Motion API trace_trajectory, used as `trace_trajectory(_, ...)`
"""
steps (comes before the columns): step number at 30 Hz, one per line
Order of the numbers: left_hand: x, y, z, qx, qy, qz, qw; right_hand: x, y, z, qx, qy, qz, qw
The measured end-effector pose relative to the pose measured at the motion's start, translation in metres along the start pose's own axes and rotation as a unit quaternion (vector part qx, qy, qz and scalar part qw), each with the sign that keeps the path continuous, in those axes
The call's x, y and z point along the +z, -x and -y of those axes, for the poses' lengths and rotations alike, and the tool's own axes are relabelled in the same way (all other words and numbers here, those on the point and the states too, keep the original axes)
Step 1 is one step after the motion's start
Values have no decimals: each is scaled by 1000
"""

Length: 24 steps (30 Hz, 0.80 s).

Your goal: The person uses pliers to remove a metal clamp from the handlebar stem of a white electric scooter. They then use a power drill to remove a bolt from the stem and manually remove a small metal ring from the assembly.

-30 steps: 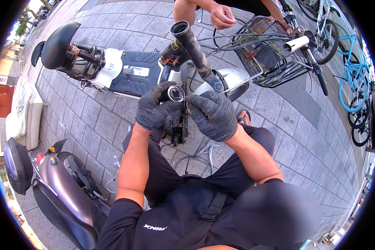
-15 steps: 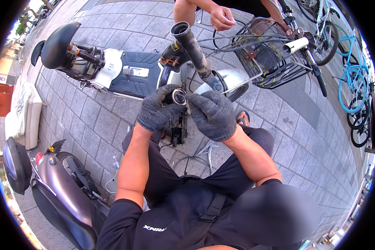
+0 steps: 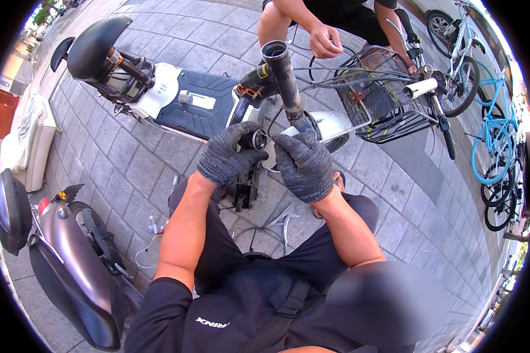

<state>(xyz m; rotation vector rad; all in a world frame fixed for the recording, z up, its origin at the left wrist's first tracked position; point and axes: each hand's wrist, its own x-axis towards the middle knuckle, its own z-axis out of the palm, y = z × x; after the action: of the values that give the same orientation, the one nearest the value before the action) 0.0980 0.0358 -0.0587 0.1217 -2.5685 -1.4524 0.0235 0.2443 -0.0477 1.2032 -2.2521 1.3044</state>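
My left hand [image 3: 229,154], in a dark grey knit glove, grips a small round metal ring [image 3: 258,140] with a dark centre, its opening turned to the right. My right hand [image 3: 305,166], gloved alike, is closed with its fingertips just right of the ring; what they pinch is hard to make out. A thin pale curved piece [image 3: 270,169] shows between the two hands. Just beyond them stands the black head tube [image 3: 285,82] of a small electric scooter, its top end open. The scooter's dark footboard [image 3: 197,106] stretches to the left.
A wire basket [image 3: 383,100] with handlebar [image 3: 421,88] and cables lies right of the tube. Another person's hand [image 3: 325,41] is above it. A parked scooter [image 3: 79,253] stands at the lower left, bicycles [image 3: 492,141] at the right. Pliers-like tool [image 3: 284,223] lies on the paving.
My right fingertips have drawn slightly away from the metal ring, which has turned a little in my left hand. The view has shifted, so the scooter appears lower. The other person leans further in.
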Motion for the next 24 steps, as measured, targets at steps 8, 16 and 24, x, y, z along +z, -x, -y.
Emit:
trace_trajectory(8, 0, 1, 5, 32, -20, -15, 999, 1, 2, -1, -12, 17, 14, 1000)
trace_trajectory(16, -1, 2, 4, 3, 5, 6, 1000, -4, 1, -1, -36, 16, 39, 998)
trace_trajectory(24, -3, 2, 4, -10, -7, 19, 1000, -7, 2, -2, -65, 34, 65, 995)
